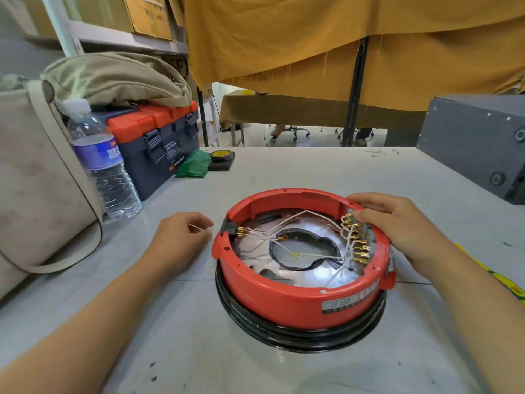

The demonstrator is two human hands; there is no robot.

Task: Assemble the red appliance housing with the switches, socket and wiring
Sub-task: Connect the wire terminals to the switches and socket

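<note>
The left hand [181, 237] lies on the counter [312, 172] just left of the red housing [284, 297], its grip pinched on a thin white wire [199, 228] between thumb and fingertips. The right hand [397, 223] rests over the housing's right rim, fingers curled, its grip grasping the grey switch block [359, 223] with its row of brass terminals [358, 245] against the inside wall.

The housing sits open side up in the middle of the counter, on a black ring [284, 334] that shows below its wall. Inside, white wires [298, 223] cross a shiny metal plate [306, 274] with a large cut-out, running between the terminals and a black socket [231, 227] with brass pins set in the left wall. A label [341, 304] is stuck on the near outer wall.

Far left stand a beige bag [37, 194], a water bottle [102, 166] and an orange-lidded toolbox [159, 137] with an olive bag [119, 75] on it. Beside the toolbox lie a green cloth [193, 164] and a yellow tape roll [220, 155] on a dark block. A grey box [477, 143] sits far right.
</note>
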